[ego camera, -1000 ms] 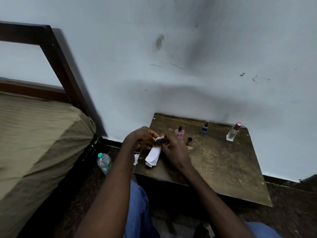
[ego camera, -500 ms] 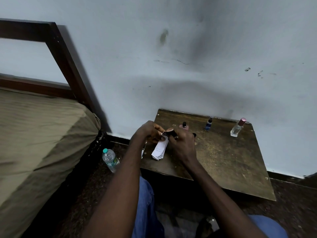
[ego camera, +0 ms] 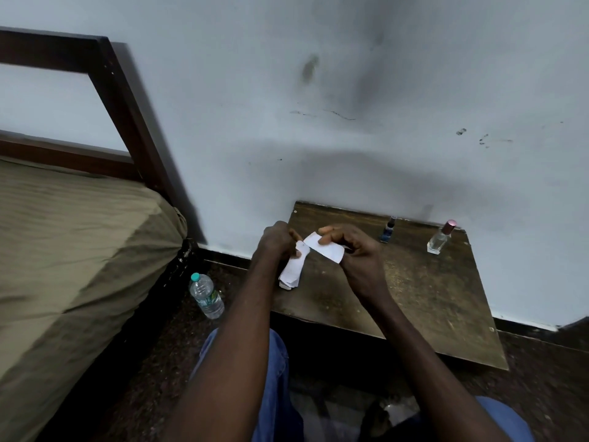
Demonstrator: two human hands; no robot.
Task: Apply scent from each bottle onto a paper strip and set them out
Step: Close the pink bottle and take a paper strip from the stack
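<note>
The left hand (ego camera: 276, 242) covers the upper end of the stack of white paper strips (ego camera: 291, 272); the right hand (ego camera: 360, 253) covers part of the single white paper strip (ego camera: 328, 250). The label on the small dark blue bottle (ego camera: 388, 231) is too small to read.

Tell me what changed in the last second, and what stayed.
The right hand has drawn one paper strip rightward out of the stack and pinches it; the small dark thing between the hands earlier no longer shows. The left hand still grips the stack; the blue bottle and clear bottle stand unmoved at the back of the table.
</note>
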